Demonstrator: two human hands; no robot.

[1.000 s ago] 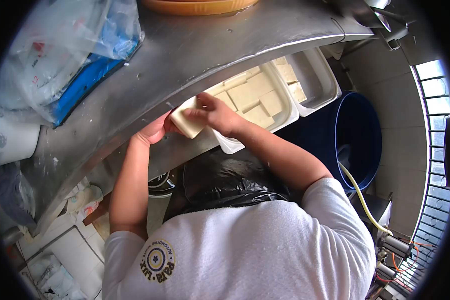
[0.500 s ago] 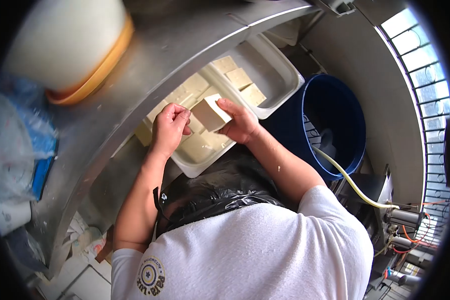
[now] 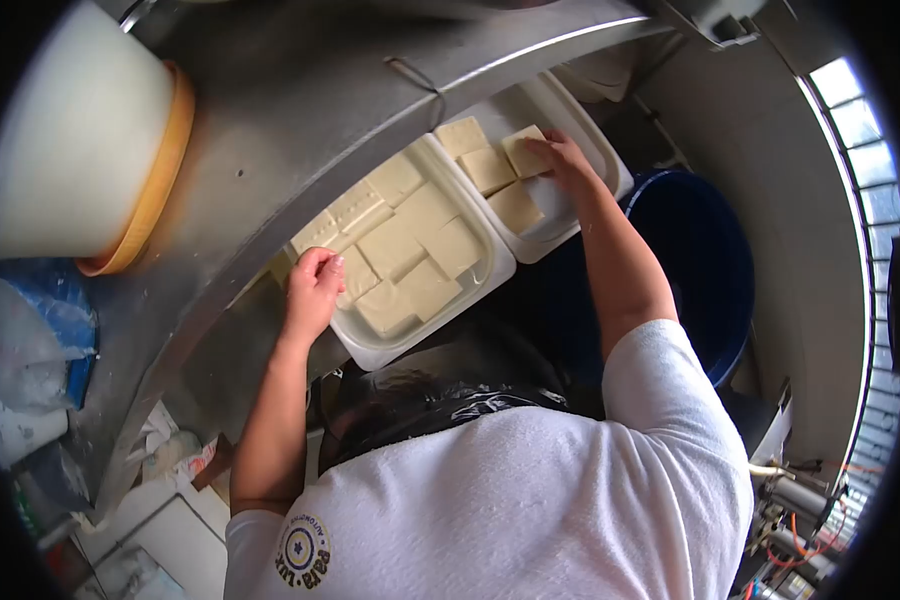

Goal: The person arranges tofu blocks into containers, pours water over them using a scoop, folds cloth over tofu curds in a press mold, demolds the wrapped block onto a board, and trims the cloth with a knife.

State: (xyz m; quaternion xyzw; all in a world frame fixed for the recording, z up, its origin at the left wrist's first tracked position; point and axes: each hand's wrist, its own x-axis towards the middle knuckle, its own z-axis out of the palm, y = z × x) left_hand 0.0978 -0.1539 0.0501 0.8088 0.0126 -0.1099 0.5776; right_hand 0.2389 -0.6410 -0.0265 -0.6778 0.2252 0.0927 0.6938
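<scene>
In the right-hand white tub (image 3: 611,166), my right hand (image 3: 564,160) grips a pale cream tofu-like block (image 3: 521,150) by its right side. Several similar blocks (image 3: 485,171) lie just left of it. Above the left edge of the other white tub (image 3: 375,355), my left hand (image 3: 315,290) is closed, fingertips pressed to the thumb; whatever they may hold is hidden. Closely packed pale blocks (image 3: 390,246) fill much of that tub, with some liquid showing around them.
A steel counter (image 3: 260,130) curves along the far side of the tubs. On it stands a large white container with an orange rim (image 3: 160,170), near blue and clear plastic bags (image 3: 40,320). A deep blue barrel (image 3: 705,270) is at my right, with machinery (image 3: 800,510) beyond.
My right hand has carried a block from above the left tub into the right tub. My left hand has shifted slightly left and down, staying closed. The view has turned somewhat.
</scene>
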